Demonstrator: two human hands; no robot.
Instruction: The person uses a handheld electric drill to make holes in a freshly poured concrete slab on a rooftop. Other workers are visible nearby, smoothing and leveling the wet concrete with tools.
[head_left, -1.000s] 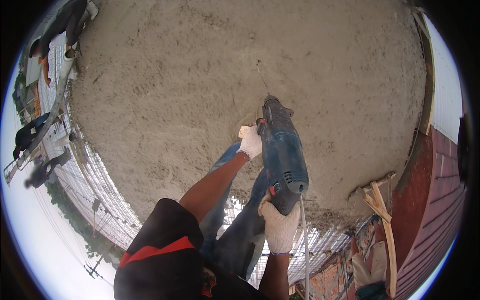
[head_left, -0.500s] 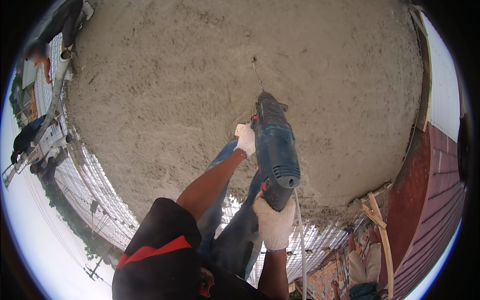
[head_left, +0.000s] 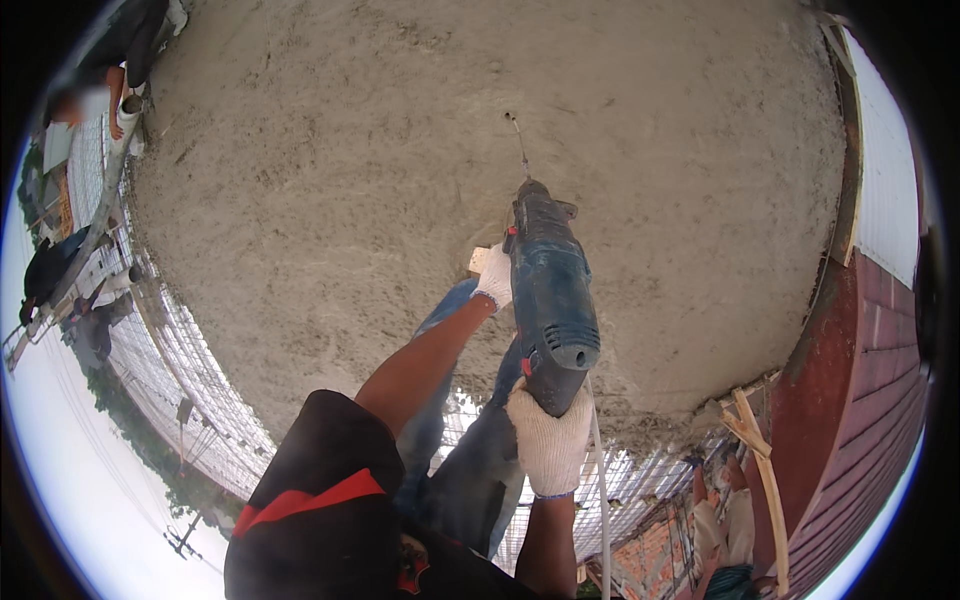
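Observation:
A blue and black rotary hammer drill (head_left: 557, 290) is held between my two hands, its nose pointing away from me. A thin metal rod (head_left: 521, 145) runs from its chuck to a small hole in the wet grey concrete (head_left: 330, 180). My right hand (head_left: 552, 438), in a white knit glove, is wrapped round the rear handle. My gloved left hand (head_left: 494, 277) is closed at the drill's front left side, its fingers partly hidden by the tool body. A pale wooden piece (head_left: 479, 260) sticks out beside it; how it joins the drill is hidden.
A white power cord (head_left: 602, 490) hangs from the drill's back. Rebar mesh (head_left: 190, 370) borders the concrete. A thick hose (head_left: 110, 190) and several workers are at left. At lower right are wooden boards (head_left: 765, 480), another person (head_left: 728, 530) and a red roof (head_left: 870, 370).
The drill and rod have shifted very slightly, with both hands still on the tool. At upper left a worker's arm has moved onto the hose; the lower right person has shifted.

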